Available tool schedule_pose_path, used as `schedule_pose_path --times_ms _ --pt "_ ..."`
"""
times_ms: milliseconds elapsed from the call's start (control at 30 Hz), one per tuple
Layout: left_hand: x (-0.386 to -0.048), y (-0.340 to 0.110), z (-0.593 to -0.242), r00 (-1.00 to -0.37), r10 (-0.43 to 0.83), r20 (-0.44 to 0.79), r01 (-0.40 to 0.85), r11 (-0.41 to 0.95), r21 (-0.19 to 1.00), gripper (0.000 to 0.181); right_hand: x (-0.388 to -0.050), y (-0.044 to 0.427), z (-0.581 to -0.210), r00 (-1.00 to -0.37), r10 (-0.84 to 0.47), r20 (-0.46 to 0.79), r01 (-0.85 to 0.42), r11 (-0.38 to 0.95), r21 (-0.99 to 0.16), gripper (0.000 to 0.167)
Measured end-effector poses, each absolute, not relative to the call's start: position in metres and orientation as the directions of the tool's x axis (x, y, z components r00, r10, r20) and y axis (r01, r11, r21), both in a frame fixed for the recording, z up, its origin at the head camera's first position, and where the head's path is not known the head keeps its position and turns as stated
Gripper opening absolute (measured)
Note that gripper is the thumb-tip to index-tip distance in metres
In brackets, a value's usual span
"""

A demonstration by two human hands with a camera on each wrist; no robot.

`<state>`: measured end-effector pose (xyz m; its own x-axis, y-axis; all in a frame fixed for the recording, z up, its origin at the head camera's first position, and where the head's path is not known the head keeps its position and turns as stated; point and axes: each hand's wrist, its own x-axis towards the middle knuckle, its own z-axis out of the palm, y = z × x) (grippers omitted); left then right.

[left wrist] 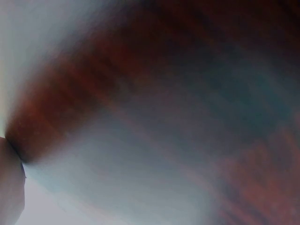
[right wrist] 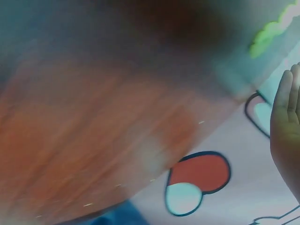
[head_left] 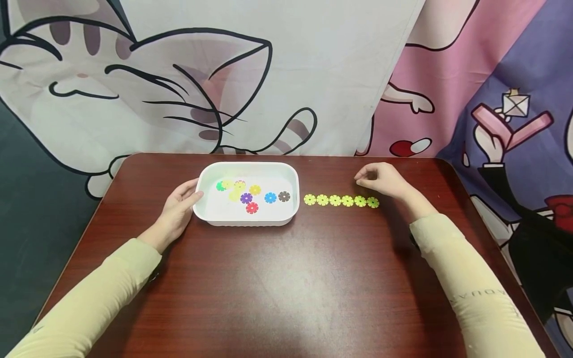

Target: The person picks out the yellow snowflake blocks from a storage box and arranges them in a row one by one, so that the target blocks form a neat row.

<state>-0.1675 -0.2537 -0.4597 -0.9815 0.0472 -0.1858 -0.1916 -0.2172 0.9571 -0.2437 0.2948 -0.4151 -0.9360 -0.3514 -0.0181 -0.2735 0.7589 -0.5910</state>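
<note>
My left hand [head_left: 176, 211] grips the left end of a white tray [head_left: 246, 217], thumb over the rim and fingers along the outside. Flower-shaped pieces lie inside: a purple one [head_left: 246, 198], a red one [head_left: 252, 208], a blue one [head_left: 270, 198], a grey-brown one [head_left: 284, 196], a green one [head_left: 220, 186] and several yellow ones. Right of the tray, several yellow-green flower pieces [head_left: 335, 200] form a straight row. Behind the row's right end is my right hand [head_left: 386, 180], fingers loosely bent with nothing visible in them. The right wrist view catches this hand [right wrist: 287, 126] at its edge.
Everything stands on a dark red-brown wooden table [head_left: 268, 278]. Behind its far edge hangs a white cloth [head_left: 340, 74] with a cat drawing, beside a pink and blue printed cloth [head_left: 452, 89] on the right. The left wrist view is mostly blurred.
</note>
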Motion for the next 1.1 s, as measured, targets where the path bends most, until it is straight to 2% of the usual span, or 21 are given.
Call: schedule_pose_path --times_ms 400,867,1100 --pt "-0.167 -0.253 -0.459 -0.98 0.055 -0.189 -0.197 -0.215 0.957 0.034 -0.262 0.238 -0.4 -0.909 -0.417 0.017 -0.332 0.698 -0.634 0.015" --pt "-0.167 -0.252 -0.459 -0.982 0.052 -0.183 -0.19 -0.223 0.956 0.028 -0.273 0.171 -0.387 -0.878 -0.473 0.073 -0.393 0.628 -0.671 0.015" --pt "-0.167 -0.253 -0.457 -0.979 0.057 -0.198 -0.206 -0.229 0.951 0.036 -0.273 0.137 -0.382 -0.858 -0.507 0.08 -0.408 0.578 -0.707 0.013"
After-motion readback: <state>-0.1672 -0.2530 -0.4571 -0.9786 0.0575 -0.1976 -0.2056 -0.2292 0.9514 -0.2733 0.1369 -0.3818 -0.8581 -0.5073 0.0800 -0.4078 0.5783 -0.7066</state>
